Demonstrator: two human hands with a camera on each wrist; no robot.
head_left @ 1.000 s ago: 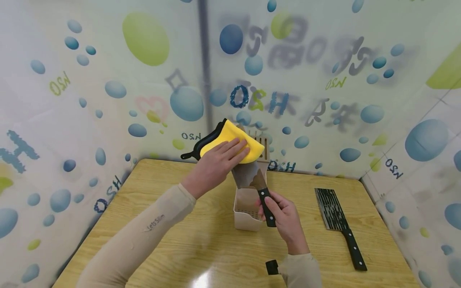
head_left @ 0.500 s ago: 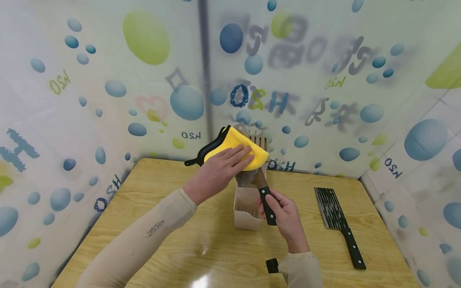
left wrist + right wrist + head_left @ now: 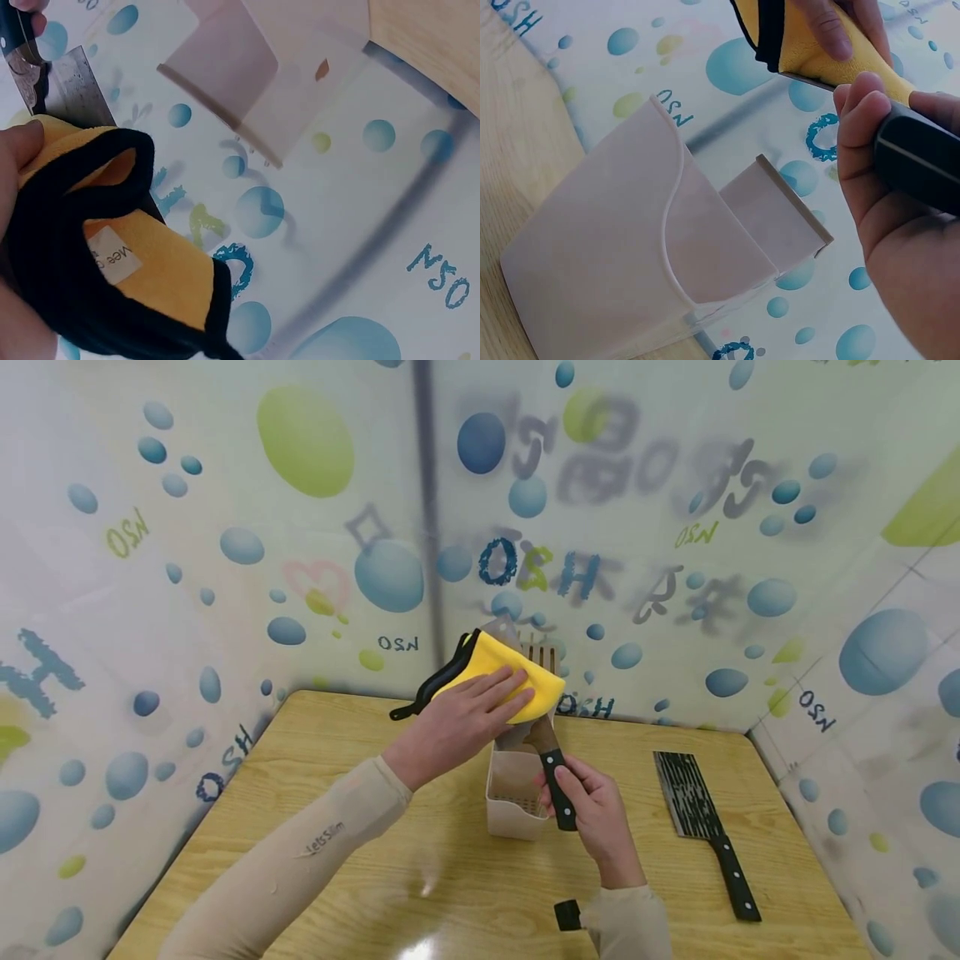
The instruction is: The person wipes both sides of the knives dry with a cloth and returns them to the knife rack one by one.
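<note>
My right hand grips the black riveted handle of a cleaver, its blade pointing up and away. Over that blade lies a yellow cloth with black edging. My left hand pinches the cloth around the blade; in the right wrist view its thumb shows on one side and fingers on the other. A bare corner of the blade sticks out above the cloth, and more metal shows near the handle. Most of the blade is hidden.
Below the hands a pale plastic knife holder stands on the wooden table, with a slotted panel at its back. A second cleaver with a black-patterned blade lies at the right. Patterned curtains surround the table.
My left hand and the cloth have slid along the blade toward the handle, down and slightly right. More of the blade's far corner shows. My right hand has stayed almost still.
</note>
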